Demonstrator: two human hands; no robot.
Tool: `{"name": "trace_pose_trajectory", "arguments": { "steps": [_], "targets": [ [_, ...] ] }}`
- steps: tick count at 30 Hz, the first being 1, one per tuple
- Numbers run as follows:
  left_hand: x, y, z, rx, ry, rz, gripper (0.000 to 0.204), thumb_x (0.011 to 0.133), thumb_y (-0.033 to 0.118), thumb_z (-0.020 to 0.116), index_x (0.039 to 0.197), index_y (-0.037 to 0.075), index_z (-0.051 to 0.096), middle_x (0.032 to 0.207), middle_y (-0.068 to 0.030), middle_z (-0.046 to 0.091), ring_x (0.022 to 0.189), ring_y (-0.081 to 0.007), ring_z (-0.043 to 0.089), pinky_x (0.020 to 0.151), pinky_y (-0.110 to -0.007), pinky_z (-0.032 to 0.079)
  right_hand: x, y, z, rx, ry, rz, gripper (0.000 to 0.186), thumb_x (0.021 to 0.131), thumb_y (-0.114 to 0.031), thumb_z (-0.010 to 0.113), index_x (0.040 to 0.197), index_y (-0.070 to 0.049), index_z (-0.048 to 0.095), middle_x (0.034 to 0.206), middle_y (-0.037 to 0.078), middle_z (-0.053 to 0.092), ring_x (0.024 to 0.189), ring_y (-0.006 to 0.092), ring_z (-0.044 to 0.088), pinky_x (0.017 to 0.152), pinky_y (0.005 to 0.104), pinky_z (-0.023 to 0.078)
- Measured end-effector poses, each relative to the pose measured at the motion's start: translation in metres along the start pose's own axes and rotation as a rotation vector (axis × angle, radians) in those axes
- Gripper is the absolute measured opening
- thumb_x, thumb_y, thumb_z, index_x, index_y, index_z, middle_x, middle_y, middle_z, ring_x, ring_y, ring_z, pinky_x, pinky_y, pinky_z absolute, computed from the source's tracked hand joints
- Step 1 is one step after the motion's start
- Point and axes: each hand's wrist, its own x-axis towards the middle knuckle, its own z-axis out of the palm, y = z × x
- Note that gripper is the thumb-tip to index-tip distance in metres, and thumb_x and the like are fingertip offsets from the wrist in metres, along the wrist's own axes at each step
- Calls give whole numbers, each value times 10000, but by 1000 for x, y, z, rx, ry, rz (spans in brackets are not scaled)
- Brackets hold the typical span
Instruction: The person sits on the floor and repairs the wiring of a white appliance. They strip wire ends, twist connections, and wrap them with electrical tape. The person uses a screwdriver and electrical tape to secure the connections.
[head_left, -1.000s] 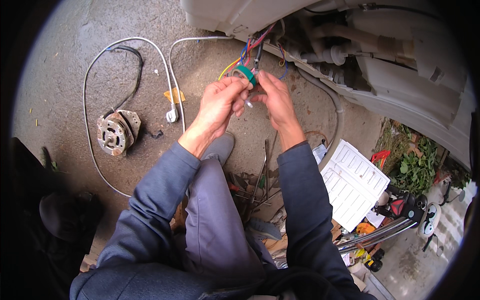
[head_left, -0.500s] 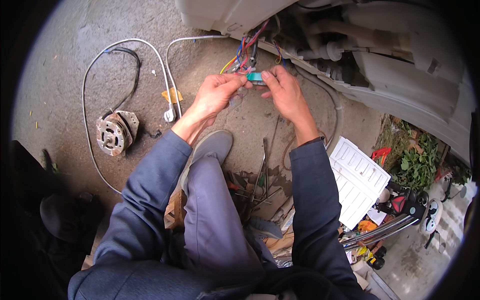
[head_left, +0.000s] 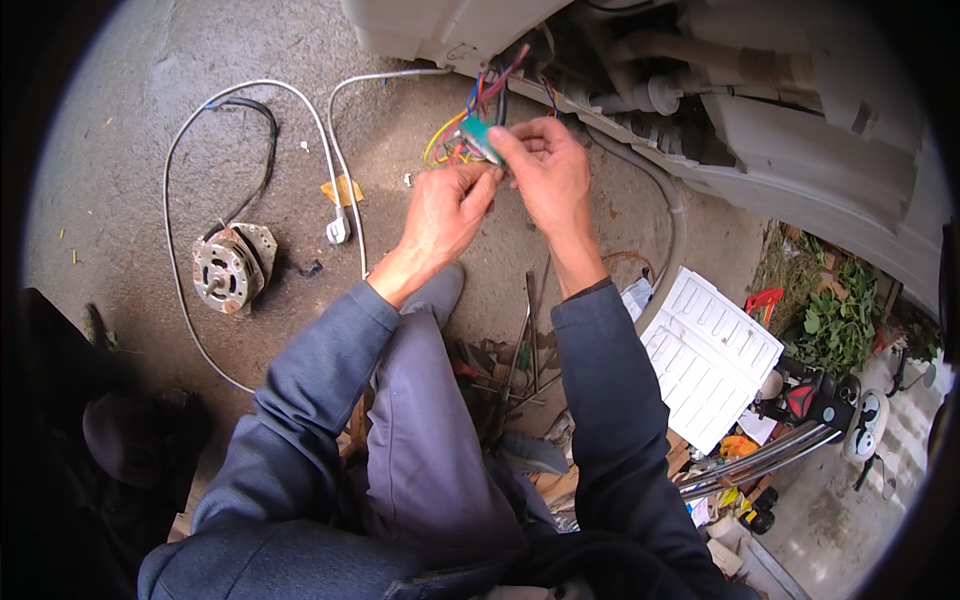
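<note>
Both my hands meet at the colored wires (head_left: 490,92) that hang from the underside of a white appliance (head_left: 450,25). Between thumb and fingers, my right hand (head_left: 552,170) grips what looks like a roll of green tape (head_left: 480,138), slightly blurred. My left hand (head_left: 447,208) is closed in a pinch just below the tape, beside the wire ends. What its fingertips hold is hidden. Red, blue and yellow strands spread out behind the tape.
A motor (head_left: 228,272) lies on the concrete at left, ringed by a gray cable with a white plug (head_left: 338,231). Screwdriver-like tools (head_left: 525,345) lie near my feet. A white panel (head_left: 710,360) rests at right, above metal rods (head_left: 765,463) and clutter. A gray hose (head_left: 672,200) runs along the appliance.
The green tape has tilted and shifted left, swinging up near the wires. My right hand has moved slightly left with it; my left hand has dropped a little and moved right.
</note>
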Motion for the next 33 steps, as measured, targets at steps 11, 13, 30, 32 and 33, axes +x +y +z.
{"name": "trace_pose_trajectory", "arguments": {
  "steps": [11, 13, 30, 32, 33],
  "targets": [
    [4, 8, -11, -674, -109, -376, 314, 1026, 235, 578, 931, 0, 764, 618, 15, 597, 526, -44, 462, 487, -226, 334, -16, 1, 17, 671, -47, 318, 293, 1007, -292, 690, 896, -23, 654, 748, 31, 645, 586, 108, 597, 520, 282, 510],
    [3, 5, -12, -736, -88, -393, 303, 1019, 242, 595, 939, 6, 767, 593, 31, 558, 506, -26, 402, 475, -220, 285, -19, -7, 23, 773, 2, 366, 267, 1006, -282, 691, 922, -30, 666, 764, 24, 652, 621, 104, 612, 551, 283, 538],
    [18, 26, -23, -918, 48, -684, 472, 1081, 344, 473, 761, 36, 632, 522, 7, 494, 331, -63, 255, 340, -240, 193, -25, 15, 33, 588, -53, 272, 127, 966, -114, 706, 1013, -12, 646, 949, 83, 712, 747, 135, 668, 681, 302, 568],
    [18, 22, -23, -957, 11, -693, 462, 1083, 344, 472, 760, 47, 615, 529, 13, 486, 332, -59, 254, 338, -235, 200, -22, 23, 34, 380, -17, 103, 162, 913, -97, 760, 1004, -18, 651, 915, 65, 703, 759, 124, 668, 664, 307, 560],
    [18, 22, -23, -962, -12, -695, 462, 1083, 348, 476, 757, 49, 612, 536, 12, 493, 333, -60, 256, 338, -235, 202, -19, 24, 33, 241, 12, 40, 193, 882, -112, 784, 994, -25, 653, 896, 67, 697, 748, 135, 670, 656, 319, 555]
  ]
}}
